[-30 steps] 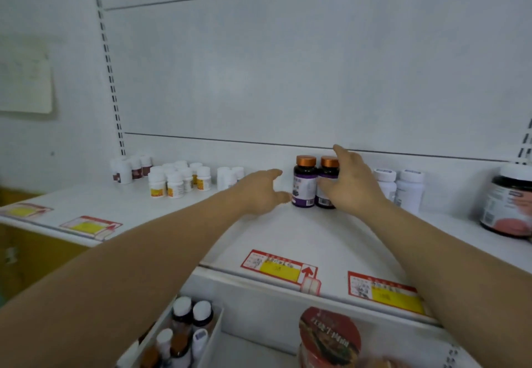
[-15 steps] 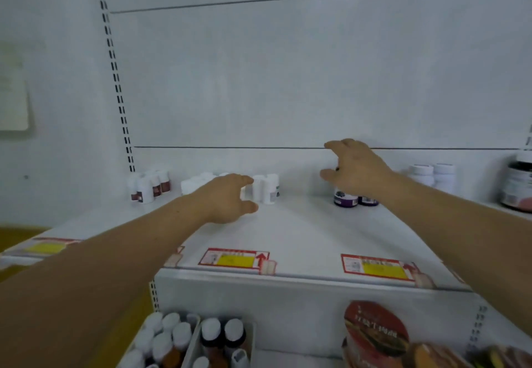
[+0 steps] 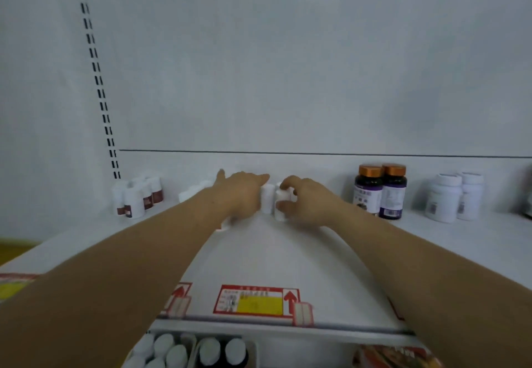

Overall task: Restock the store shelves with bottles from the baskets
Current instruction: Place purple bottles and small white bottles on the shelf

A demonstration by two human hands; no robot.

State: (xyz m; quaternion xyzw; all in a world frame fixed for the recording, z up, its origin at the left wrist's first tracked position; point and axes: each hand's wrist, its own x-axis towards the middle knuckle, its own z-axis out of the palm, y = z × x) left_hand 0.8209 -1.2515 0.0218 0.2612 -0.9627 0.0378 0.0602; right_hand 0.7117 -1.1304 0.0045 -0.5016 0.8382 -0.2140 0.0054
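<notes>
White-capped bottles (image 3: 184, 350) are sitting in the baskets (image 3: 198, 341) nearest the camera, below the shelf (image 3: 288, 258); a red-and-yellow price tag (image 3: 256, 300) is lying on the shelf's front edge; further back, both arms are reaching to two small white bottles (image 3: 272, 202) near the back wall; the left hand (image 3: 244, 195) is lying with straight fingers against the left one; the right hand (image 3: 305, 202) is pinching the right one between thumb and curled fingers; two dark orange-capped bottles (image 3: 380, 190) are standing off to the right.
</notes>
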